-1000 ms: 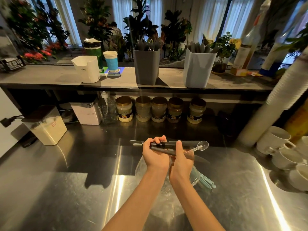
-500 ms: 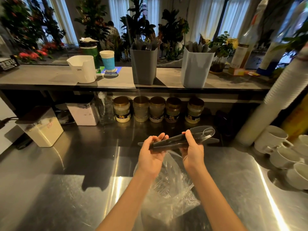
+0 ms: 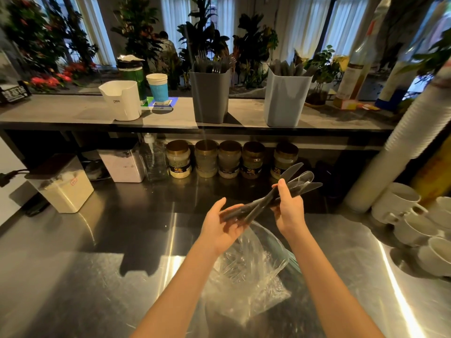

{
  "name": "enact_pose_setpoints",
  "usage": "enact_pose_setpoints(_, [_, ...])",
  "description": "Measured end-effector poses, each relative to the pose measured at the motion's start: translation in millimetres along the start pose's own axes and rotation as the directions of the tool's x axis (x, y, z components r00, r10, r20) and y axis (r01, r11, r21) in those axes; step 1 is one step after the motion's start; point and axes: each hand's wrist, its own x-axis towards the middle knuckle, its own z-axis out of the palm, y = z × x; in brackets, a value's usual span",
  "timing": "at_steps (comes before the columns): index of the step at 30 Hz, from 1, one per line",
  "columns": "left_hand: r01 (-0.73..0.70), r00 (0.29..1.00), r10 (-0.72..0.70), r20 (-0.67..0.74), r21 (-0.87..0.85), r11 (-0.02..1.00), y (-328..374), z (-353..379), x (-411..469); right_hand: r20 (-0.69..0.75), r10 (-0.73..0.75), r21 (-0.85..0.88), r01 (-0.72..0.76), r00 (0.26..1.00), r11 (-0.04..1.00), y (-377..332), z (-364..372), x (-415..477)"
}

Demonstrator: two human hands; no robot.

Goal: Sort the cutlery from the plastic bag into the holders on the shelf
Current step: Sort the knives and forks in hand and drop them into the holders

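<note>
So my right hand (image 3: 289, 211) has thumb and fingers clamped round the middle of a bundle of dark grey plastic cutlery (image 3: 268, 198), with the blade and bowl ends fanning up to the right, and my left hand (image 3: 222, 228) lies open, palm up, under the handle ends. That's all in the air just above the crumpled clear plastic bag (image 3: 246, 276), which sits on the steel counter (image 3: 97, 276) near the middle of its front edge. On the grey shelf (image 3: 73, 113), the tall dark grey holder (image 3: 210, 98) full of forks stands mid-shelf, and the pale grey holder (image 3: 285, 101) is further toward the right end
</note>
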Motion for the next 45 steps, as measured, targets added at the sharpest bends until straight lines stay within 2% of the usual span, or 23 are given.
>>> enact_pose_setpoints(2, [-0.066, 0.995, 0.084, -0.051, 0.292, 0.954, 6, -8, 5, 0.035, -0.003, -0.073, 0.006, 0.999, 0.997, 0, -5, 0])
enact_pose_setpoints(4, [-0.189, 0.962, 0.27, -0.044, 0.604, 0.774, 11, -7, 9, 0.096, 0.003, -0.118, 0.008, 0.995, 0.993, 1, -9, 0])
enact_pose_setpoints(5, [-0.249, 0.948, 0.317, 0.035, 0.702, 0.667, 11, -2, 8, 0.143, 0.011, -0.137, 0.009, 0.99, 0.99, 2, -9, 1])
enact_pose_setpoints(8, [-0.36, 0.921, 0.254, 0.295, 0.893, 0.27, 2, 14, 4, 0.287, 0.02, -0.201, 0.04, 0.958, 0.979, 8, -5, -2])
enact_pose_setpoints(9, [-0.382, 0.911, 0.237, 0.336, 0.905, 0.185, -1, 16, 4, 0.314, 0.02, -0.223, 0.053, 0.949, 0.973, 9, -5, -2])
enact_pose_setpoints(10, [-0.395, 0.906, 0.231, 0.356, 0.905, 0.158, -3, 17, 4, 0.33, 0.021, -0.23, 0.059, 0.944, 0.971, 11, -5, -2])
enact_pose_setpoints(13, [-0.407, 0.91, 0.195, 0.366, 0.878, 0.252, -4, 13, 2, 0.374, 0.038, -0.184, 0.034, 0.927, 0.982, 12, -10, 1])
enact_pose_setpoints(14, [-0.399, 0.915, 0.174, 0.364, 0.881, 0.254, -4, 10, 2, 0.381, 0.051, -0.183, 0.022, 0.923, 0.983, 12, -12, 2])
enact_pose_setpoints(18, [-0.364, 0.931, 0.102, 0.35, 0.906, 0.215, -3, -4, 3, 0.355, 0.09, -0.202, -0.018, 0.931, 0.979, 13, -18, 5])
enact_pose_setpoints(21, [-0.341, 0.939, 0.047, 0.34, 0.91, 0.234, -6, -5, -2, 0.318, 0.1, -0.175, -0.045, 0.943, 0.984, 12, -20, 8])
enact_pose_setpoints(23, [-0.36, 0.932, 0.031, 0.36, 0.916, 0.176, -9, -2, -5, 0.277, 0.099, -0.167, -0.054, 0.956, 0.985, 14, -19, 10])
enact_pose_setpoints(26, [-0.394, 0.919, 0.07, 0.389, 0.914, 0.1, -13, 0, -5, 0.221, 0.088, -0.104, -0.067, 0.971, 0.992, 16, -17, 12])
enact_pose_setpoints(30, [-0.416, 0.906, 0.162, 0.391, 0.894, 0.168, -14, 4, -5, 0.198, 0.083, -0.026, -0.079, 0.977, 0.997, 16, -17, 11])
enact_pose_setpoints(34, [-0.367, 0.919, 0.238, 0.313, 0.9, 0.235, -16, -3, -1, 0.146, 0.056, -0.095, -0.042, 0.988, 0.995, 17, -19, 14])
enact_pose_setpoints(36, [-0.331, 0.911, 0.33, 0.248, 0.917, 0.224, -15, -8, 5, 0.117, 0.044, -0.112, -0.031, 0.992, 0.993, 15, -19, 14])
enact_pose_setpoints(39, [-0.327, 0.91, 0.378, 0.172, 0.857, 0.397, -13, -9, 11, 0.09, 0.026, -0.129, -0.014, 0.996, 0.992, 12, -20, 14])
enact_pose_setpoints(41, [-0.322, 0.912, 0.389, 0.134, 0.82, 0.474, -13, -7, 11, 0.081, 0.028, -0.113, -0.019, 0.996, 0.993, 11, -19, 14])
enact_pose_setpoints(43, [-0.326, 0.902, 0.412, 0.128, 0.826, 0.459, -14, -8, 13, 0.061, 0.037, -0.101, -0.031, 0.997, 0.994, 12, -16, 15])
enact_pose_setpoints(45, [-0.327, 0.893, 0.427, 0.141, 0.856, 0.401, -17, -9, 15, 0.039, 0.036, -0.122, -0.031, 0.999, 0.992, 13, -14, 15])
